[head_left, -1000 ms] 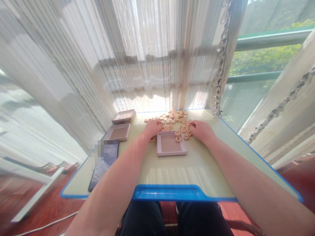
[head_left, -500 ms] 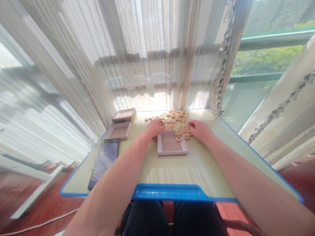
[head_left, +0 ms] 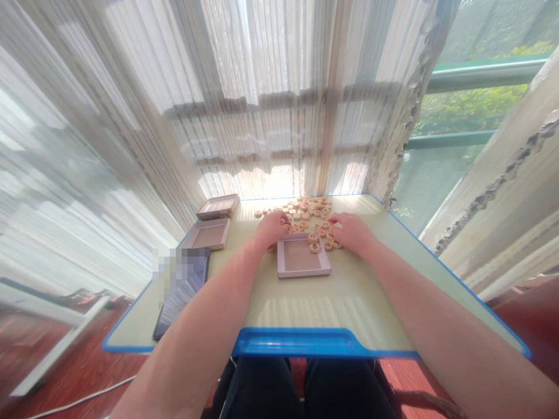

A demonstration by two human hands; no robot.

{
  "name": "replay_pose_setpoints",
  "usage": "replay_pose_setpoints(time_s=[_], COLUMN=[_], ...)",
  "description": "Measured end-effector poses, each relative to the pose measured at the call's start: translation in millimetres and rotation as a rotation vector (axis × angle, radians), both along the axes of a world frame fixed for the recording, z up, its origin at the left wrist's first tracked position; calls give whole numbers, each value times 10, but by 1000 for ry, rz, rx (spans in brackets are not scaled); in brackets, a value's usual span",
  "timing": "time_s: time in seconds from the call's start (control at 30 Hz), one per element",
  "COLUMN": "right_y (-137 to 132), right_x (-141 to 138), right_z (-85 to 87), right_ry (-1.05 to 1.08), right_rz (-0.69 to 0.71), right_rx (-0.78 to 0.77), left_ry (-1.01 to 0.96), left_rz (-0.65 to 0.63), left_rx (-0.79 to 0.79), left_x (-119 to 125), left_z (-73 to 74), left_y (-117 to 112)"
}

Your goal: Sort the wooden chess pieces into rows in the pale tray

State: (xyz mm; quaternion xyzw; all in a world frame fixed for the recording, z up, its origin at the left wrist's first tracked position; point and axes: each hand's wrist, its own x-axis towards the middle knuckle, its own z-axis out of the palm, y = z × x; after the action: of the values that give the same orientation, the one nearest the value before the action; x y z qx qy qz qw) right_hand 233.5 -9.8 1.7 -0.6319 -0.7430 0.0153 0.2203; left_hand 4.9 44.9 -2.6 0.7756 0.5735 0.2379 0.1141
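Round wooden Chinese chess pieces (head_left: 304,216) with red and dark characters lie loosely heaped toward the far side of the table. My left hand (head_left: 271,228) is at the near left of the heap, its fingers curled closed around a Chinese chess piece (head_left: 285,223) at their tips. At the right edge my right hand (head_left: 348,228) bends its fingers down among the pieces; they look closed, and what lies under them is hidden. Between my forearms sits a shallow open box (head_left: 301,273), with two pieces (head_left: 314,243) in its far right corner.
At left stand another shallow box (head_left: 209,235) and a similar box (head_left: 217,205) behind it. A dark flat tablet-like object (head_left: 186,297), partly blurred out, lies near my left forearm. The table (head_left: 314,305) has a blue rim and tray; curtains (head_left: 271,116) hang behind it.
My right hand has shifted slightly left, its fingers reaching further over the pieces. My left hand stays at the same spot. The two pieces in the box are unchanged; the view has shifted slightly.
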Motion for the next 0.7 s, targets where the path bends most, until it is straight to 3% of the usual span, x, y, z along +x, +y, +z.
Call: replay_pose_setpoints(time_s=[0.17, 0.7], right_y=[-82, -85], right_x=[-17, -63], right_z=[69, 40], right_ry=[-68, -90], right_rz=[-74, -78], right_rx=[-65, -60], left_ry=[-29, -138], left_rz=[-11, -57], left_rx=[24, 79], left_x=[-4, 60], left_z=[-10, 21], left_y=[-3, -41])
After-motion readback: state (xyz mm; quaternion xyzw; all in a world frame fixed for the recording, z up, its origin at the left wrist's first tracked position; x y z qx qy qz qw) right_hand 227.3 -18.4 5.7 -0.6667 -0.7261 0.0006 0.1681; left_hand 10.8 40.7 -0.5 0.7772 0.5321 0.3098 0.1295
